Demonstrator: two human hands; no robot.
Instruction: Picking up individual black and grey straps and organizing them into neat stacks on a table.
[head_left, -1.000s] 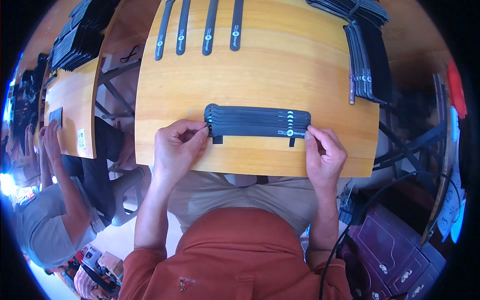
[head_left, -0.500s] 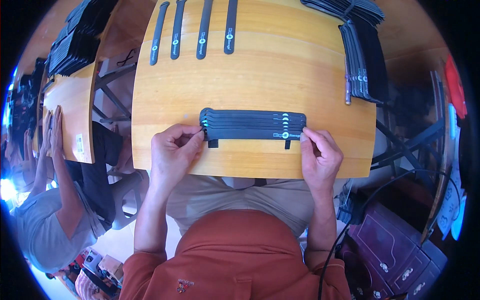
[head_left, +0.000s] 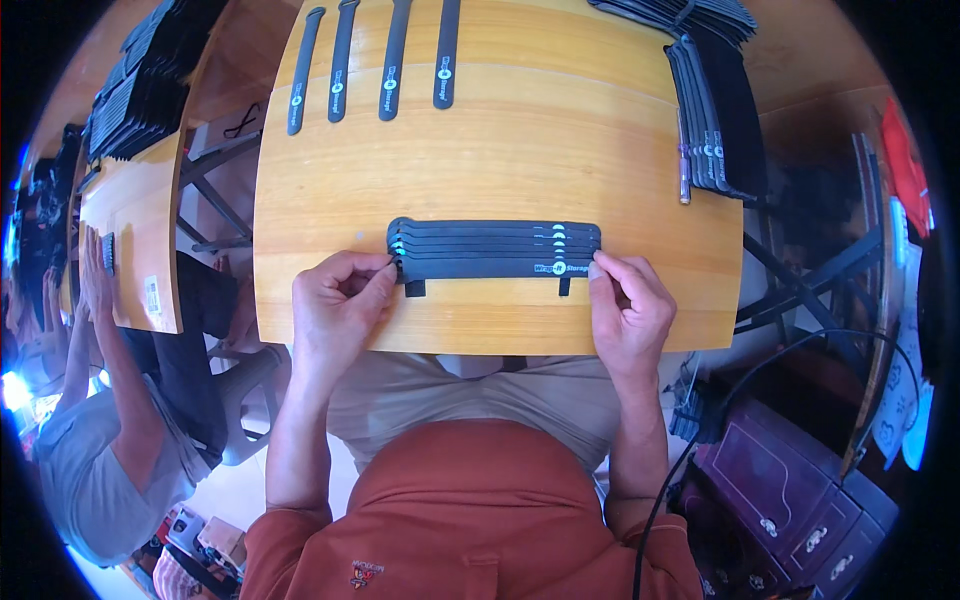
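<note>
Black straps (head_left: 495,250), five stacked, left hand (head_left: 335,310) and right hand (head_left: 628,315) grips pinching ends, four loose straps (head_left: 370,65) beyond.

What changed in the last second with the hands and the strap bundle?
Little. Left hand and right hand stay pinched on the ends of the black strap bundle near the table's front edge; the fingers only shift slightly. The four single straps and the side stack lie as before.

Bright even daylight, soft shadows, sharp centre, strong fisheye bending, rim dark, perhaps slightly blurred
</note>
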